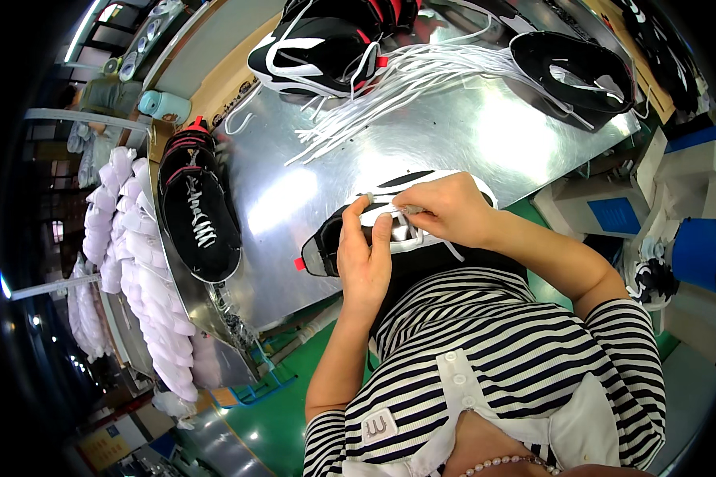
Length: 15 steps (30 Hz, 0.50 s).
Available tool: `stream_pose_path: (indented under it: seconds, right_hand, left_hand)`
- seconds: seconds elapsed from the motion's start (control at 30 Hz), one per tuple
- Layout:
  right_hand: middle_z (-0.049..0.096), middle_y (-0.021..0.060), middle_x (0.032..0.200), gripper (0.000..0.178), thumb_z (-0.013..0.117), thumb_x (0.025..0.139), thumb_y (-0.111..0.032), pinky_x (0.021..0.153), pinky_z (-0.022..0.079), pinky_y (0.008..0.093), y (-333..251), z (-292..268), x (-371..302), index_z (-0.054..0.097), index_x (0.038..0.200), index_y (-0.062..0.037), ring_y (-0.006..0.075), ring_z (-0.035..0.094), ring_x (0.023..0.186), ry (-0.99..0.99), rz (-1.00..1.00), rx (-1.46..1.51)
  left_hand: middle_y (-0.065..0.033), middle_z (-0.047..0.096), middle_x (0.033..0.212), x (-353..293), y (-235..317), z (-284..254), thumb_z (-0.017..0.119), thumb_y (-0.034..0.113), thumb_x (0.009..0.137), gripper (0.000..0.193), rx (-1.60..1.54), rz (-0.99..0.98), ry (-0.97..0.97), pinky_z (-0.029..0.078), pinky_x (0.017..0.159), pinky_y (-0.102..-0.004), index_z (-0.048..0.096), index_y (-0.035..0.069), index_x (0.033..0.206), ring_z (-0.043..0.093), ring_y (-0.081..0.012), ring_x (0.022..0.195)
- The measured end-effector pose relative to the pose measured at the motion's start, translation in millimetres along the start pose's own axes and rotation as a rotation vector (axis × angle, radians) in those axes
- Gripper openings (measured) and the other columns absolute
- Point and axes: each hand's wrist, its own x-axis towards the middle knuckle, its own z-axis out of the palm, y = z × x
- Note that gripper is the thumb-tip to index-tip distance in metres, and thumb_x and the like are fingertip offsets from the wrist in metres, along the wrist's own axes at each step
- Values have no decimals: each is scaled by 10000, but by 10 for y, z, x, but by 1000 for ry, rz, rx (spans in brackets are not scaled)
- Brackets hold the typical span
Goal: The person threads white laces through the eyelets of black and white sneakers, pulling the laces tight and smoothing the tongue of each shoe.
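Observation:
A black and white shoe upper [406, 246] with a red heel tab lies sideways at the table's near edge, close to my body. My left hand [365, 256] grips it from the heel side, thumb and index finger on the lacing opening. My right hand [451, 210] is over the opening, thumb and index finger pinched on a thin pale piece that looks like the end of the white shoelace [457, 250]. Some of that lace lies across the opening and hangs down the near side. My fingers hide part of the eyelets.
A bundle of white laces [422, 75] lies across the metal table [294, 230]. Shoe uppers stand around it: one far left [310, 52], one far right [573, 75], one at the left edge [199, 215]. White pieces hang left; grey bins [597, 207] stand right.

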Motion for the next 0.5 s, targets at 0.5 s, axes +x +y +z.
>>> stream_pose_path:
  seconds: [0.5]
  right_hand:
    - [681, 100, 777, 202, 621, 931, -209, 622, 487, 393, -178, -422, 5, 614, 1063, -56, 271, 664, 682, -243, 370, 280]
  left_hand:
    - [-132, 705, 943, 34, -30, 161, 788, 65, 784, 426, -303, 79, 134, 531, 720, -290, 576, -21, 1142, 684, -163, 797]
